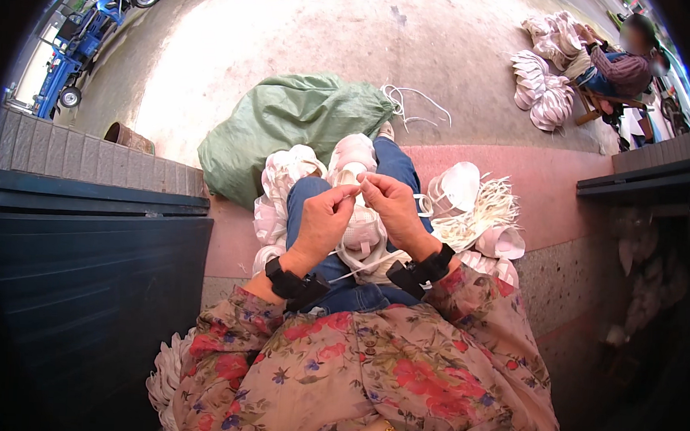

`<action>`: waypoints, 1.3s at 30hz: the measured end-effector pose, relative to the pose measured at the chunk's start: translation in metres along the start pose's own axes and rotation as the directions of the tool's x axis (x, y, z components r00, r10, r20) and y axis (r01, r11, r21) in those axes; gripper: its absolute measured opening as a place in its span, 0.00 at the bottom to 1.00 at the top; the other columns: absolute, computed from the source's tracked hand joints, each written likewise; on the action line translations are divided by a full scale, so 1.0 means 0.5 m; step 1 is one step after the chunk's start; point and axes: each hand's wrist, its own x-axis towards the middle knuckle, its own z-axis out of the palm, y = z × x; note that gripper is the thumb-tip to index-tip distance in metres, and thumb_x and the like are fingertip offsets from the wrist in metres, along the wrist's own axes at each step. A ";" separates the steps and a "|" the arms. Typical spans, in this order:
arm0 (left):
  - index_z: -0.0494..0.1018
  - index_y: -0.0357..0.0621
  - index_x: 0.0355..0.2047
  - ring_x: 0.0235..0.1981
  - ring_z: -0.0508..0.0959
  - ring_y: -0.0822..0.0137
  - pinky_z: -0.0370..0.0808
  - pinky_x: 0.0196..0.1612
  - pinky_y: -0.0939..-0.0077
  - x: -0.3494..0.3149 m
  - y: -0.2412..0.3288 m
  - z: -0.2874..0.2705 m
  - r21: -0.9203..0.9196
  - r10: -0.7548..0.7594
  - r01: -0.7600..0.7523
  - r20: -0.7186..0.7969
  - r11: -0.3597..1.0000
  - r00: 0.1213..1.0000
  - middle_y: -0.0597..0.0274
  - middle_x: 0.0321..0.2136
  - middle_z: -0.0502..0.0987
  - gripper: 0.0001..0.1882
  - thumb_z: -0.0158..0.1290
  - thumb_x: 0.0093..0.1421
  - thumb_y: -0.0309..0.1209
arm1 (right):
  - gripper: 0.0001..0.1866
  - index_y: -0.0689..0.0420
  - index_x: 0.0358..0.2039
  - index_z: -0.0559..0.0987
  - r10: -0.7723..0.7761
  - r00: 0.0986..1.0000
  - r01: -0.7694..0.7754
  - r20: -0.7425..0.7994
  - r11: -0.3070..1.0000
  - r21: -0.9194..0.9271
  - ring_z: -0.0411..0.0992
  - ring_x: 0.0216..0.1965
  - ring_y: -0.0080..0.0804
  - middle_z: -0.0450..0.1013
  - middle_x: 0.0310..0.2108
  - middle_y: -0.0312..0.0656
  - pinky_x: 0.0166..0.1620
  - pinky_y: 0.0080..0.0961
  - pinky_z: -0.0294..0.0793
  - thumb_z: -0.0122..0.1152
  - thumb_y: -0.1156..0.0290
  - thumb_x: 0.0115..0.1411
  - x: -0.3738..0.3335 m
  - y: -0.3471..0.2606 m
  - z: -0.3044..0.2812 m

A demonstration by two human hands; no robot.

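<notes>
White cord strap (351, 188) pinched taut between left hand (323, 218) and right hand (388, 206) fingertips, both closed on it above lap; keep tension even, ends aligned.

I cannot tell what my left hand (323, 218) and right hand (391, 206) pinch; the fingers hide it. The blue vehicle (79, 46) is cut off by the edge.

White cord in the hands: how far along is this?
Done: finished-looking white pieces lie piled by the knees. In hand: left hand and right hand pinch a white cord over the lap. Left: loose pieces and strips on the right; green sack contents unseen.
</notes>
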 end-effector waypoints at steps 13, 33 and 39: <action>0.72 0.34 0.33 0.23 0.71 0.72 0.68 0.29 0.77 0.080 -0.099 -0.048 0.166 0.085 -0.087 0.021 0.982 0.996 0.62 0.21 0.74 0.13 0.45 0.56 0.33 | 0.09 0.63 0.31 0.71 -0.052 0.998 0.043 -0.031 0.968 -0.247 0.65 0.27 0.17 0.69 0.24 0.33 0.32 0.14 0.64 0.49 0.69 0.58 -0.032 -0.038 -0.011; 0.69 0.39 0.36 0.23 0.69 0.74 0.65 0.28 0.85 0.122 -0.164 -0.086 0.077 -0.321 0.311 0.233 0.947 0.918 0.66 0.22 0.72 0.14 0.49 0.46 0.25 | 0.05 0.55 0.25 0.62 -0.756 0.651 0.702 0.073 0.636 0.321 0.57 0.10 0.22 0.59 0.10 0.31 0.18 0.21 0.67 0.44 0.72 0.57 -0.202 -0.438 -0.082; 0.70 0.37 0.34 0.26 0.73 0.66 0.68 0.31 0.76 0.144 -0.154 -0.032 0.323 -0.154 -0.004 0.460 0.946 0.875 0.55 0.23 0.73 0.13 0.51 0.48 0.31 | 0.05 0.57 0.23 0.63 -0.784 0.600 0.669 0.160 0.601 0.437 0.58 0.11 0.23 0.61 0.08 0.33 0.18 0.21 0.66 0.43 0.72 0.54 -0.236 -0.470 -0.065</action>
